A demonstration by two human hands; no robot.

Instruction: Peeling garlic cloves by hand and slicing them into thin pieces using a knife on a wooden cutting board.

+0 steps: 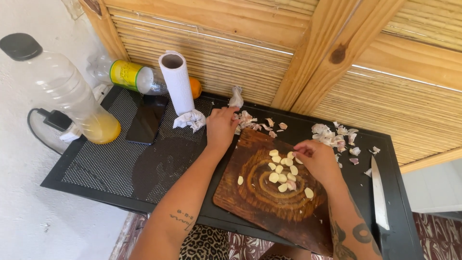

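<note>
Worked at a black mesh-topped bench [110,163] set against a slatted wood-and-reed wall [269,53], pale floor to the left.

Lay across the bench's middle: a dark wooden cutting board [260,197], stiff and heavy-looking, grain in rings. Stood at the far left: a clear plastic bottle [72,96] with yellow liquid in its base, tilted; beside it a dark phone [147,119] lying flat, a paper-towel roll [177,82] upright, and a second bottle [130,75] on its side behind.

Rested along the right edge, well apart from the board: a knife [379,195], blade toward the wall.

Reached to the board's far corner: left hand [221,127], fingers curled down over papery skins [250,123]; closed or not, could not tell. Hovered over the board's right part: right hand [315,156], thumb and fingertips pinched on what looked like one small clove.

Sat clustered on the board's centre: peeled garlic cloves [281,171], pale, small, light, firm but probably slick once skinned; best taken singly between fingertips. Scattered at the back right: more loose skins [332,136], weightless and flaky.
</note>
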